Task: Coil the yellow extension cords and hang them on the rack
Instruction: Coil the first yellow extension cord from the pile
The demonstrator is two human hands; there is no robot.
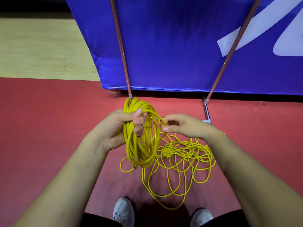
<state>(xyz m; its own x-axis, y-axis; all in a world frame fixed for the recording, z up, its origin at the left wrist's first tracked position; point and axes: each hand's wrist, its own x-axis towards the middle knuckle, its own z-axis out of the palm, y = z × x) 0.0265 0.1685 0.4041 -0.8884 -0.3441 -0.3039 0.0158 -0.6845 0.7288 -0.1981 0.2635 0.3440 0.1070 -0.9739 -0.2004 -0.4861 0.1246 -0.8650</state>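
Done: left hand [121, 128] grips the coil [141, 136].
Left: right hand [182, 126] pinches cord; floor pile [183, 154], maybe half, uncoiled.

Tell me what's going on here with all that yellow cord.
A person is coiling a yellow extension cord. The left hand grips the coil of finished loops, while the right hand pinches the loose cord leading off it. Most of that loose cord lies tangled on the red floor, in front of a blue banner and a metal frame. Nothing is hung yet.
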